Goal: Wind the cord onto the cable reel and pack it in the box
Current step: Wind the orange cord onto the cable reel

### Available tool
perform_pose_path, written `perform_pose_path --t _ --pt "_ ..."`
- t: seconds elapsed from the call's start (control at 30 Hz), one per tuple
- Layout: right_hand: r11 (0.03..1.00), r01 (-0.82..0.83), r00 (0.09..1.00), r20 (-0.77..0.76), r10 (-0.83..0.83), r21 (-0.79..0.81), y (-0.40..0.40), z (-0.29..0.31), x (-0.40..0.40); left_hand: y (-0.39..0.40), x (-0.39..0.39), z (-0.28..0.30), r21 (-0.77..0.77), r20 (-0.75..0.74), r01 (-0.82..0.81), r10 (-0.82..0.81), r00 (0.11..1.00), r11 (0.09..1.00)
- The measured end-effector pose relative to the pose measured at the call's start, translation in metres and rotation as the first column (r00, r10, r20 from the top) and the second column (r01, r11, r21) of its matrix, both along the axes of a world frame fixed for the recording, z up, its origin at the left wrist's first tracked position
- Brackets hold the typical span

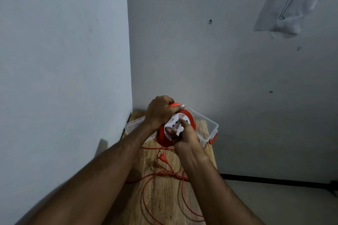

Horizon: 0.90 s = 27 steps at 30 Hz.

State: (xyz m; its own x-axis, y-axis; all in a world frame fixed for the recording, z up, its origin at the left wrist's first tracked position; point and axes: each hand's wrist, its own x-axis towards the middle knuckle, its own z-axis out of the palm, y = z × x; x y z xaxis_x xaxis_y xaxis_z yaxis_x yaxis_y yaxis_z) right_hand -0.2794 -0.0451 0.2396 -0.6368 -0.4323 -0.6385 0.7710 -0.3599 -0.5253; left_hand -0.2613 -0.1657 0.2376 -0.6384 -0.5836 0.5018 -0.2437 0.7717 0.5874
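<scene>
I hold an orange cable reel [163,138] with a white socket face [176,124] above a narrow wooden table [164,197]. My left hand [161,110] is closed over the orange handle at the reel's top. My right hand [184,133] grips the white face, fingers pressed into it. The thin orange cord [146,195] lies in loose loops on the table below the reel, its orange plug [162,157] resting near the reel. A clear plastic box [206,124] with an orange latch stands behind the reel at the table's far end.
The table stands in a corner between two grey walls [64,60]. A black skirting strip [274,181] runs along the floor at the right. A plastic sheet [292,2] hangs on the right wall.
</scene>
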Motion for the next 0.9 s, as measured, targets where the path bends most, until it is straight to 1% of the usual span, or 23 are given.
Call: perform_pose_path --t 0.03,0.07,0.1,0.13,0.17,0.2,0.23,0.27,0.3,0.33,0.4,0.57,0.67,0.73,0.8,0.83,0.87,0.9 --pt "0.999 -0.014 0.998 -0.054 0.017 0.049 0.005 -0.002 0.002 -0.001 0.001 0.000 0.022 -0.009 -0.005 0.005 1.000 1.000" --pt "0.994 -0.022 0.987 -0.153 0.039 0.109 0.011 -0.004 0.005 -0.002 0.002 0.001 0.033 -0.011 -0.013 0.013 1.000 0.999" --pt "0.978 0.000 0.938 -0.339 0.073 0.210 0.017 -0.008 0.008 -0.002 0.003 0.002 0.030 -0.011 -0.021 0.022 1.000 0.999" --pt "0.948 0.068 0.797 -0.589 0.135 0.310 0.022 -0.011 0.011 -0.004 0.004 0.003 0.024 -0.009 -0.023 0.023 1.000 0.999" --pt "0.902 0.189 0.526 -0.816 0.240 0.388 0.028 -0.015 0.012 -0.005 0.004 0.004 0.023 -0.007 -0.015 0.015 1.000 1.000" --pt "0.855 0.323 0.185 -0.913 0.364 0.406 0.032 -0.020 0.011 -0.006 0.004 0.005 0.030 -0.006 -0.002 0.002 1.000 1.000" --pt "0.807 0.446 -0.111 -0.871 0.478 0.386 0.035 -0.024 0.008 -0.007 0.004 0.005 0.039 -0.009 0.009 -0.009 1.000 0.999" --pt "0.757 0.530 -0.289 -0.757 0.586 0.383 0.036 -0.026 0.006 -0.008 0.003 0.005 0.048 -0.016 0.017 -0.016 1.000 0.999" --pt "0.703 0.582 -0.353 -0.652 0.671 0.409 0.035 -0.030 0.003 -0.008 0.002 0.005 0.056 -0.023 0.021 -0.020 1.000 0.998" --pt "0.664 0.604 -0.349 -0.602 0.718 0.441 0.035 -0.030 0.003 -0.008 0.001 0.005 0.058 -0.025 0.023 -0.022 0.999 0.998" --pt "0.617 0.601 -0.281 -0.589 0.758 0.508 0.033 -0.029 0.006 -0.007 -0.001 0.003 0.046 -0.014 0.020 -0.019 1.000 0.999" --pt "0.646 0.472 -0.200 -0.640 0.742 0.600 0.028 -0.021 0.003 -0.001 -0.003 0.006 0.058 0.007 0.046 -0.046 0.999 0.997" --pt "0.669 0.469 -0.172 -0.683 0.710 0.577 0.022 -0.022 -0.001 0.001 -0.001 0.005 0.042 0.005 0.060 -0.060 0.998 0.997" --pt "0.718 0.457 -0.157 -0.747 0.646 0.525 0.020 -0.027 -0.006 0.000 0.000 0.004 0.036 -0.002 0.068 -0.068 0.998 0.997" --pt "0.782 0.394 -0.081 -0.829 0.553 0.483 0.019 -0.029 -0.009 0.001 0.000 0.003 0.028 0.000 0.066 -0.066 0.998 0.997" --pt "0.809 0.366 -0.018 -0.865 0.501 0.461 0.019 -0.028 -0.008 0.000 0.000 0.003 0.021 0.005 0.059 -0.059 0.998 0.998" --pt "0.827 0.357 0.063 -0.895 0.442 0.434 0.017 -0.027 -0.006 0.000 0.000 0.004 0.011 0.007 0.049 -0.049 0.999 0.999" --pt "0.829 0.367 0.162 -0.907 0.389 0.422 0.016 -0.027 -0.005 0.001 -0.001 0.005 0.002 0.011 0.038 -0.038 0.999 0.999"
